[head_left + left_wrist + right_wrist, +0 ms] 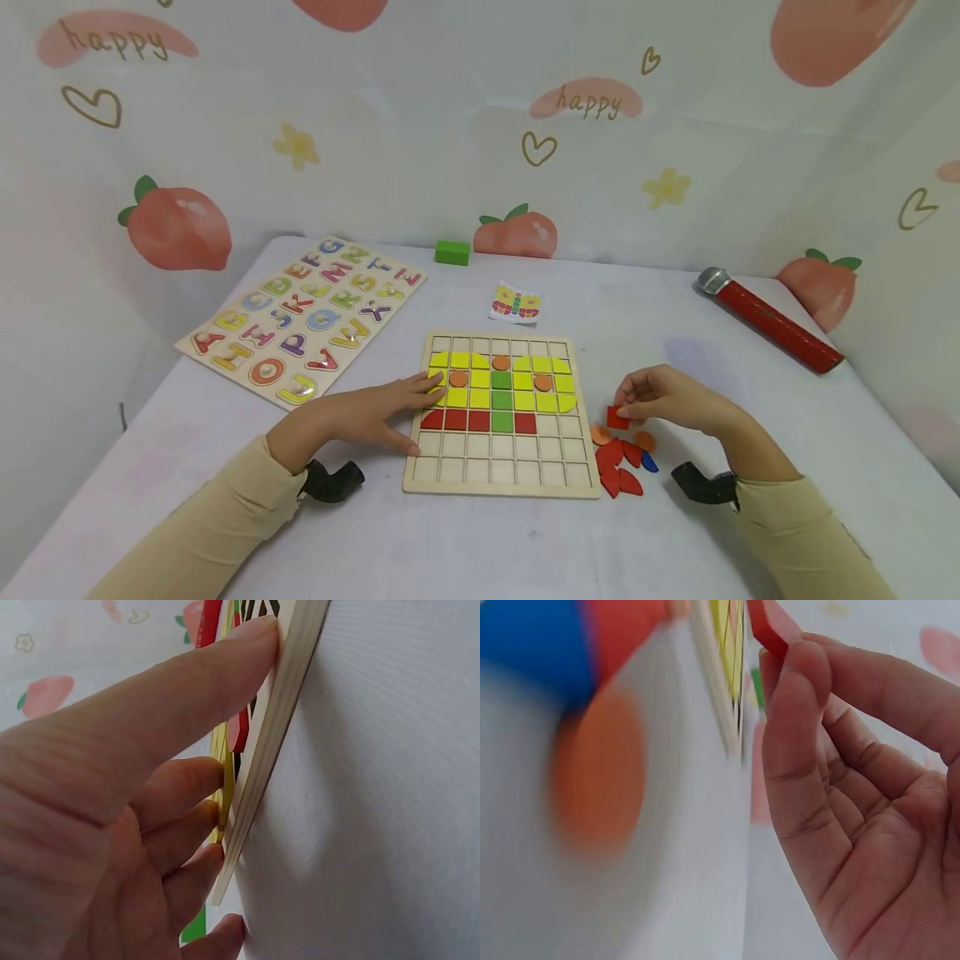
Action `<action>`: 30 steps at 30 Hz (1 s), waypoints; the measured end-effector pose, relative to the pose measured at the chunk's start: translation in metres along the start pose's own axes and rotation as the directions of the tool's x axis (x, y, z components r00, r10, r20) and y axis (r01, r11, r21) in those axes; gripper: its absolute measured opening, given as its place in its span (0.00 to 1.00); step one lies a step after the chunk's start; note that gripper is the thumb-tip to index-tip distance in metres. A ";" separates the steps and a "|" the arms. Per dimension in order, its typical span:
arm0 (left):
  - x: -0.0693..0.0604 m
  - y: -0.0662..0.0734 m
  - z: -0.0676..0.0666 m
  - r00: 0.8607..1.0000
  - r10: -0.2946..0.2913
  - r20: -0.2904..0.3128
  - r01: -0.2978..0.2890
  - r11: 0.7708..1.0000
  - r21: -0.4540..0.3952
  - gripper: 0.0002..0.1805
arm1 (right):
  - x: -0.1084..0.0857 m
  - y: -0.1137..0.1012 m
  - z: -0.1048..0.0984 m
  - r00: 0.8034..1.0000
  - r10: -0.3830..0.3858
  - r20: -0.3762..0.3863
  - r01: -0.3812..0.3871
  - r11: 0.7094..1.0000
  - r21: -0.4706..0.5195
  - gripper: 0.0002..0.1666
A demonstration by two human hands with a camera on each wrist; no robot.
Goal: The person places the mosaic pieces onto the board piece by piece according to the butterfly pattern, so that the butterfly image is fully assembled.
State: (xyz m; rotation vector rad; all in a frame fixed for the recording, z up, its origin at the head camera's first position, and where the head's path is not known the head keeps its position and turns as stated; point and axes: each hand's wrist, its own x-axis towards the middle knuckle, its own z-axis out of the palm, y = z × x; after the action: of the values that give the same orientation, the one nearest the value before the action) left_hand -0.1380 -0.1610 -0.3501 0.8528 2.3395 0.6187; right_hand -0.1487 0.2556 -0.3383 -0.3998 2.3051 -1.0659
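A wooden grid board (457,473) lies in the middle of the table, its upper rows filled with yellow, orange and green pieces and one lower row partly with red squares. My left hand (375,414) rests on the board's left edge, fingers on the yellow pieces and thumb lower down; the left wrist view shows the thumb (187,690) against the frame. Right of the board, my right hand (667,398) pinches a red square piece (617,418) between thumb and finger. Below it lie loose red pieces (609,454), orange discs (644,441) and a blue piece (649,462).
An alphabet puzzle board (266,372) lies at the left. Behind the grid board are a pattern card (516,303) with a butterfly-like picture and a green block (452,252). A red microphone (772,320) lies at the back right, near a patterned cloth backdrop (420,125).
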 end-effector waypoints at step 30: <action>0.001 0.000 0.001 1.000 0.002 -0.003 -0.002 1.000 0.019 0.44 | 0.051 -0.036 0.037 0.980 -0.161 0.119 0.174 0.979 -0.105 0.09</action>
State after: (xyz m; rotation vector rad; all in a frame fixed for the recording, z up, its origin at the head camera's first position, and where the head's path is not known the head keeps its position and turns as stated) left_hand -0.1378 -0.1599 -0.3515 0.8630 2.3509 0.6002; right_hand -0.1663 0.1858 -0.3489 -0.6922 2.2720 -0.9658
